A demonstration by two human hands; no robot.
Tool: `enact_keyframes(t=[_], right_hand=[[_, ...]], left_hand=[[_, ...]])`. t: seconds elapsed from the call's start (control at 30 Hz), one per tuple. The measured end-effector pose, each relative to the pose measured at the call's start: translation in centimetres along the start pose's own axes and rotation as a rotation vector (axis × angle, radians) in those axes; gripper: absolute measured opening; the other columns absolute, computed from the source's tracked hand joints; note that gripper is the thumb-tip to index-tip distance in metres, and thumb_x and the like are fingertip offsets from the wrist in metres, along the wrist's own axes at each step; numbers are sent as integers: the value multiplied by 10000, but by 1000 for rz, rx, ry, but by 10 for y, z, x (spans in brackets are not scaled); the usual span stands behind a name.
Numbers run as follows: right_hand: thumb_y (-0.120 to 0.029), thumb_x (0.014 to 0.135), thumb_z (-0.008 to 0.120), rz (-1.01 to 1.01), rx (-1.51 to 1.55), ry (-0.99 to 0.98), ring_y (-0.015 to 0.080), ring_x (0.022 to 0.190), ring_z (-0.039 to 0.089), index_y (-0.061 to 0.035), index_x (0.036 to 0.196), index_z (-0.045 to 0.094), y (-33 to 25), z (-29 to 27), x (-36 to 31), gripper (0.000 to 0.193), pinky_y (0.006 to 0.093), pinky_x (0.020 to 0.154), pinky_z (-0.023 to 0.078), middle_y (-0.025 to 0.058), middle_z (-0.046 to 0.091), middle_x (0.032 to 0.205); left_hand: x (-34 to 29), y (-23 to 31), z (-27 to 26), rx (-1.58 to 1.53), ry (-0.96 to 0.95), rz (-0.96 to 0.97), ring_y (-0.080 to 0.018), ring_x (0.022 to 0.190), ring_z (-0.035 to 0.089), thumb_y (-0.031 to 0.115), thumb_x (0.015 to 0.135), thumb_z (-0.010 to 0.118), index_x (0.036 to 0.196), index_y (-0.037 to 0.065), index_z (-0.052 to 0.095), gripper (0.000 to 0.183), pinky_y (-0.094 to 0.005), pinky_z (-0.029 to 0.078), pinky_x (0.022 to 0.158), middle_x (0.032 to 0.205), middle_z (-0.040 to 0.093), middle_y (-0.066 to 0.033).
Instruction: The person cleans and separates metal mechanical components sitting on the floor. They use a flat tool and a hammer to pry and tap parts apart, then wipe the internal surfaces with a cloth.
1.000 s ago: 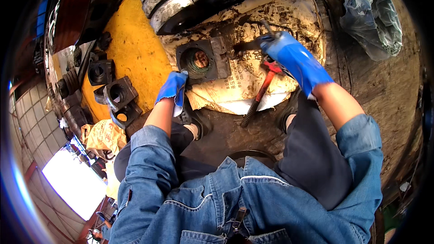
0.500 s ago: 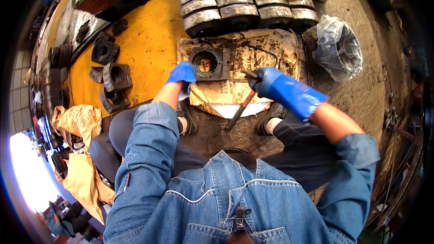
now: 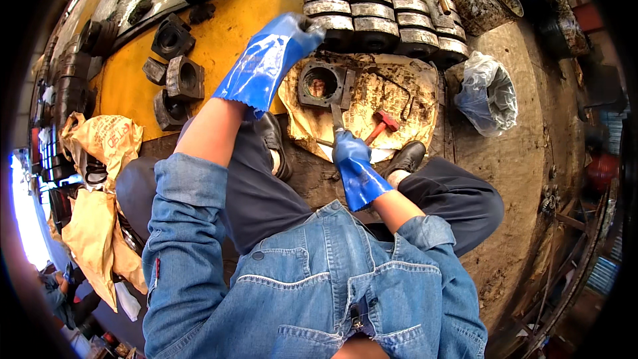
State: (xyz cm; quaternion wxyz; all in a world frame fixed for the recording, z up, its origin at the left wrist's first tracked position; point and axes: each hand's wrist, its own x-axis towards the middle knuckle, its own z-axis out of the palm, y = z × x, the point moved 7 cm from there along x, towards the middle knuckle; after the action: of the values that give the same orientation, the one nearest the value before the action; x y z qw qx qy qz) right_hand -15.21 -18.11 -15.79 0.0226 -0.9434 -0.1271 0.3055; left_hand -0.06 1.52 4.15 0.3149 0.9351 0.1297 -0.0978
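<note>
My left hand (image 3: 292, 34), in a long blue rubber glove, reaches to the near left corner of the stacked metal blocks (image 3: 332, 23). Its fingers are bent in there; what they grip, if anything, is hidden. My right hand (image 3: 352, 149), gloved alike, is closed around a flat metal blade (image 3: 337, 118) that points up toward a dark square block with a round bore (image 3: 323, 85). That block lies on a greasy paper sack (image 3: 372, 86). Beside my right hand rests a red-headed hammer (image 3: 386, 120), its handle partly behind the glove. A bent dark rod (image 3: 399, 86) lies farther right.
Several loose dark blocks (image 3: 184, 78) sit on the yellow sheet (image 3: 232, 20) at left. A plastic-lined bin (image 3: 488, 96) stands right of the sack, with a dirty bucket (image 3: 495, 1) behind it. My shoes (image 3: 407, 157) flank the sack. Brown paper bags (image 3: 100, 146) lie at left.
My left hand has moved from the bored block up to the stack. My right hand has drawn back toward me and leftward, still holding the blade. The view has shifted, showing more of the hammer.
</note>
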Motion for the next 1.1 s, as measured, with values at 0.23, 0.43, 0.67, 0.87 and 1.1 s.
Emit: enact_keyframes(t=[0.23, 0.43, 0.67, 0.87, 1.1], right_hand=[[-162, 991, 405, 44, -162, 63, 344, 876, 699, -50, 1458, 366, -8, 6, 26, 482, 539, 599, 555, 149, 635, 1081], [-151, 994, 382, 147, 28, -79, 388, 1009, 680, -90, 1527, 269, 5, 15, 39, 548, 519, 786, 561, 221, 601, 1266], [-193, 979, 469, 145, -34, 165, 293, 778, 731, 20, 1158, 546, 16, -32, 85, 289, 403, 662, 590, 177, 719, 912], [-116, 932, 495, 127, -88, -129, 314, 998, 709, -1, 1469, 319, 1, -1, 54, 577, 444, 747, 596, 235, 669, 1153], [-179, 957, 483, 217, -33, 141, 326, 888, 720, -97, 1186, 626, 54, -63, 126, 282, 420, 762, 585, 147, 724, 988]], left_hand=[[15, -2, -2, 436, -47, 92, -349, 1008, 685, 387, 913, 594, 1125, 101, 713, 375, -449, 550, 889, 1094, 711, -173], [20, 15, -24, 423, -53, 59, -346, 1003, 689, 416, 938, 581, 1127, 110, 708, 382, -456, 554, 899, 1068, 723, -146], [38, 14, -20, 412, 16, 83, -338, 989, 695, 390, 914, 605, 1082, 110, 729, 350, -463, 556, 890, 1055, 724, -153], [42, 5, -25, 498, -18, 46, -340, 998, 691, 352, 891, 610, 1061, 109, 737, 322, -459, 555, 888, 1065, 719, -160], [47, 6, -12, 432, -75, 81, -351, 1020, 683, 332, 879, 623, 1064, 113, 742, 311, -465, 553, 877, 1094, 705, -182]])
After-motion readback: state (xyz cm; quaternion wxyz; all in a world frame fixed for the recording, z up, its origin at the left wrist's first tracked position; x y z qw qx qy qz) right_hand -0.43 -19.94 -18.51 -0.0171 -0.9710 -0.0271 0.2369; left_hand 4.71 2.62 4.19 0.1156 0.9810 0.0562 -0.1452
